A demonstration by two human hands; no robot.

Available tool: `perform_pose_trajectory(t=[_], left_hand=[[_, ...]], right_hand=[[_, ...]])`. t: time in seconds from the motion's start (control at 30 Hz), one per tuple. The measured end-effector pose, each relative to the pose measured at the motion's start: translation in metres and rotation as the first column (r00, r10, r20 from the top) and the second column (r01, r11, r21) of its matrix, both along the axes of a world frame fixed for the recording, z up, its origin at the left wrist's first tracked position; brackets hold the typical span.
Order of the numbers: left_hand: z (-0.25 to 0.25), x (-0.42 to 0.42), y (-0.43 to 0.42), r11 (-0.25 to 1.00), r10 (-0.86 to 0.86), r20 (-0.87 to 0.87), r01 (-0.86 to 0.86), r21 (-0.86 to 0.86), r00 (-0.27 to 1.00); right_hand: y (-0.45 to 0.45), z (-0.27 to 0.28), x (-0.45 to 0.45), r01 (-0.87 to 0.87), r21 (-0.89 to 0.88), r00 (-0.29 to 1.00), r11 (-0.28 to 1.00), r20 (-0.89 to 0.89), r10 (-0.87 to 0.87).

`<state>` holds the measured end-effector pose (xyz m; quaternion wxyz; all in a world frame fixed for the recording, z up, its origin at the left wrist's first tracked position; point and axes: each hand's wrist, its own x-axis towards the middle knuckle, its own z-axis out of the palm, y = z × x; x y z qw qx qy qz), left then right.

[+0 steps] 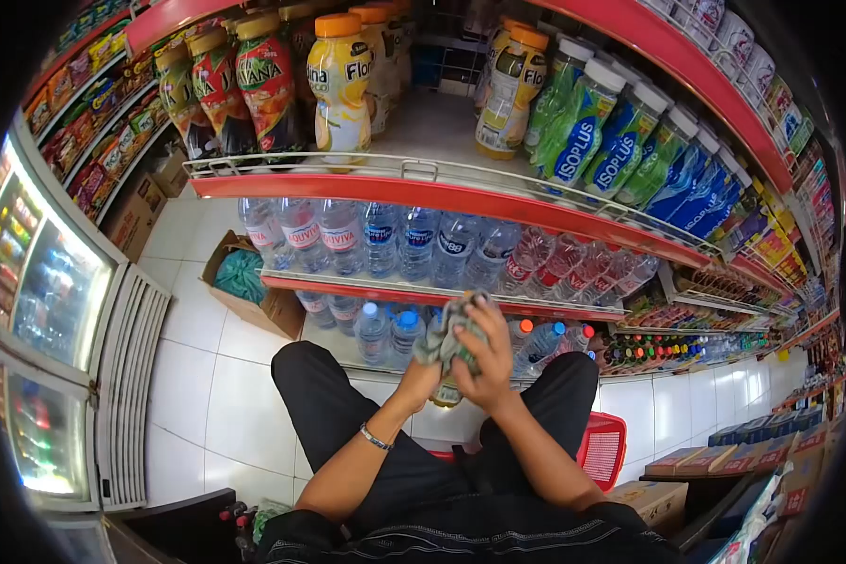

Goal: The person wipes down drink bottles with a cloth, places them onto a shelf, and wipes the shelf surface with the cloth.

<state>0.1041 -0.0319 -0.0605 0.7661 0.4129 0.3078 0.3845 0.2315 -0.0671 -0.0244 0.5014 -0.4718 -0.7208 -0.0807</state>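
Note:
My two hands are together in front of the lower shelves, above my knees. A grey-green cloth (432, 340) is wrapped about a bottle (447, 394), whose yellowish base shows between my wrists; most of the bottle is hidden. My left hand (421, 381) is closed at the cloth, its fingers largely covered by it. From the other side, my right hand (485, 359) curls its fingers over the bottle and the cloth's edge. Behind them stand water bottles (372, 331) with blue caps on the bottom shelf.
The upper shelf (423, 132) holds juice bottles (340, 89) and Isoplus bottles (587, 122), with a gap between. Below is a row of water bottles (381, 235). A cardboard box (277, 310) stands left, a red basket (603, 451) right, a glass-door fridge (52, 282) far left.

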Motion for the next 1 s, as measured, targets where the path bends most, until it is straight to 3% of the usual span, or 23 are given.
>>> perform_pose_trajectory(t=[0.03,0.07,0.1,0.13,0.2,0.23,0.3,0.37,0.43,0.47,0.5,0.53,0.57,0.63,0.67,0.73,0.77,0.83,0.9,0.93,0.97,1.0], left_hand=[[-0.003,0.000,0.003,0.996,-0.033,-0.061,0.038,0.078,0.998],[-0.008,-0.002,0.005,0.986,-0.061,-0.126,0.080,0.148,0.990],[0.013,-0.008,0.004,0.973,-0.184,-0.155,0.202,0.112,0.971],[0.008,-0.012,0.012,0.973,-0.185,-0.156,0.203,0.106,0.970],[-0.012,-0.021,0.025,0.874,-0.484,-0.021,0.482,-0.067,0.875],[-0.001,-0.025,0.023,0.846,-0.488,0.008,0.475,-0.243,0.873],[-0.010,-0.025,0.026,0.663,-0.516,0.488,0.689,-0.293,0.704],[-0.009,-0.021,0.024,0.660,-0.522,0.518,0.706,-0.256,0.677],[-0.007,-0.018,0.020,0.546,-0.458,0.677,0.783,-0.299,0.577],[-0.005,-0.020,0.021,0.547,-0.454,0.680,0.783,-0.297,0.576],[0.000,-0.025,0.023,0.624,-0.506,0.526,0.711,-0.325,0.684],[0.005,-0.029,0.023,0.699,-0.532,0.351,0.633,-0.332,0.771],[0.010,-0.028,0.022,0.700,-0.531,0.352,0.633,-0.331,0.771],[0.018,-0.022,0.017,0.868,-0.490,-0.079,0.478,-0.136,0.868],[0.011,-0.016,0.014,0.866,-0.493,-0.077,0.481,-0.136,0.866],[-0.001,-0.007,0.008,0.956,-0.277,-0.143,0.287,0.058,0.950],[-0.006,-0.007,0.008,0.957,-0.275,-0.141,0.285,0.057,0.951],[0.007,-0.009,0.009,0.963,-0.220,0.109,0.234,-0.135,0.969],[0.007,-0.017,0.020,0.943,-0.233,0.120,0.254,-0.213,0.965],[-0.011,-0.025,0.031,0.847,-0.451,0.241,0.497,-0.188,0.859],[-0.021,-0.029,0.037,0.696,-0.635,0.348,0.706,-0.131,0.690],[-0.002,-0.025,0.026,0.775,-0.533,0.210,0.572,-0.268,0.820]], right_hand=[[0.011,0.008,0.004,0.020,0.027,0.998,0.999,-0.058,-0.019],[0.016,0.018,0.008,0.019,-0.057,0.985,0.998,-0.168,-0.029],[0.020,0.030,0.011,0.009,-0.146,0.960,0.989,-0.277,-0.050],[0.030,0.035,0.019,-0.022,-0.151,0.939,0.988,-0.344,-0.031],[0.033,0.045,0.041,-0.322,-0.559,0.833,0.764,-0.550,-0.051],[0.033,0.058,0.044,-0.403,-0.596,0.841,0.695,-0.540,0.025],[0.034,0.056,0.044,-0.493,-0.570,0.779,0.657,-0.626,0.042],[0.034,0.051,0.038,-0.430,-0.557,0.806,0.710,-0.592,0.023],[0.032,0.045,0.034,-0.173,-0.375,0.941,0.911,-0.335,0.041],[0.032,0.044,0.030,-0.089,-0.256,0.959,0.963,-0.284,0.013],[0.030,0.044,0.025,-0.091,-0.258,0.960,0.962,-0.280,0.016],[0.027,0.044,0.020,0.015,-0.152,0.963,0.988,-0.264,-0.055],[0.023,0.042,0.017,0.122,-0.040,0.958,0.992,-0.256,-0.128],[0.016,0.032,0.015,0.173,-0.102,0.940,0.980,-0.280,-0.195],[0.014,0.028,0.012,0.160,-0.122,0.921,0.980,-0.339,-0.193],[0.012,0.022,0.006,0.062,-0.118,0.896,0.991,-0.431,-0.107],[0.011,0.021,0.005,0.018,-0.097,0.928,0.995,-0.368,-0.053],[0.011,0.024,0.009,-0.077,-0.082,0.973,0.994,-0.223,0.057],[0.018,0.026,0.023,-0.159,-0.191,0.959,0.969,-0.263,0.106],[0.021,0.027,0.028,-0.240,-0.293,0.939,0.926,-0.312,0.144],[0.023,0.029,0.032,-0.224,-0.403,0.908,0.887,-0.416,0.041],[0.026,0.031,0.030,-0.179,-0.506,0.859,0.844,-0.498,-0.116]])
